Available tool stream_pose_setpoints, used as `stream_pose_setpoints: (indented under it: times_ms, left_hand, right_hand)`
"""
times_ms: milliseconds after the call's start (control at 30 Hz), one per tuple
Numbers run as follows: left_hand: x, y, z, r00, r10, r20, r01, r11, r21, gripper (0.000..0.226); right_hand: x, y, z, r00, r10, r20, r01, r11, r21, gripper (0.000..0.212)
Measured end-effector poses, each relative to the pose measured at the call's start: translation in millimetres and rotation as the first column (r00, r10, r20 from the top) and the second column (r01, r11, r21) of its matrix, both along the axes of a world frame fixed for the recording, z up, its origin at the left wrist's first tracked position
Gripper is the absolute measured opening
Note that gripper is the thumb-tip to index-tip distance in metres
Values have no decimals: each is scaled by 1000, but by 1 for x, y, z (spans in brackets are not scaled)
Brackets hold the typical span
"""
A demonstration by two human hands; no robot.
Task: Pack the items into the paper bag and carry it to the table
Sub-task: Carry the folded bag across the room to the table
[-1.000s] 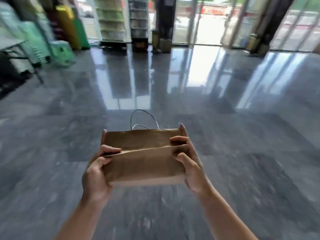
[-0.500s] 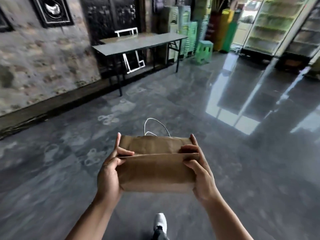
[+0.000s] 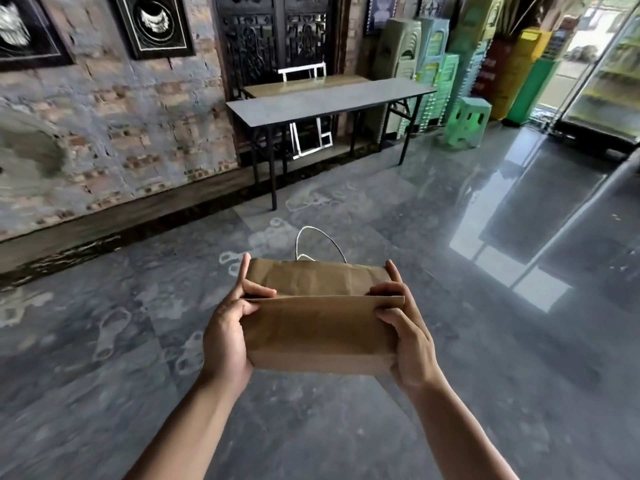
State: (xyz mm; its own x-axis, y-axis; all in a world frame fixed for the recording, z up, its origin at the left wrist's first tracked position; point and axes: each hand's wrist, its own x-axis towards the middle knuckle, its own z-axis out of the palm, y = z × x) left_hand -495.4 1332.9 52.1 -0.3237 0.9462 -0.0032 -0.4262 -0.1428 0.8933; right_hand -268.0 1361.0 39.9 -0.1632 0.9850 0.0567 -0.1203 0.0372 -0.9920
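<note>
Both hands, left hand [image 3: 227, 336] and right hand [image 3: 410, 336], clasp the paper bag [image 3: 320, 327] by its ends, fingers grasping it; keep it level, walking toward the bench [image 3: 322, 100].

1. Two bare forearms come into view from the bottom edge, one on each side.
2. No sleeve covers either forearm as far as the frame shows.
3. The left hand [image 3: 227, 336] wears no glove, ring or band.
4. The right hand [image 3: 410, 336] is equally bare, with no watch or strap at the wrist.
5. The fingernails look short and unpainted.
</note>
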Motion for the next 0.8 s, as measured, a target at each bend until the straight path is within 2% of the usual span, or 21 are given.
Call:
stream_pose_setpoints:
  times_ms: [200,400,533,800]
  left_hand:
    - [-58,133,-20,1000,-9,4,9,1000,-15,49]
    - [-118,300,-6,990,-123,-71,122,992,-9,39]
    - [-155,395,9,978,-185,-101,187,982,11,38]
    - [-190,549,-13,976,-174,-128,170,985,-41,43]
  right_hand:
    - [-56,127,-12,1000,-28,10,29,998,-47,66]
    - [-115,266,-1,982,-186,-29,184,981,-66,53]
    - [-150,351,6,975,-213,-58,211,977,-36,40]
    - [-184,511,-15,982,-179,-59,180,984,1,53]
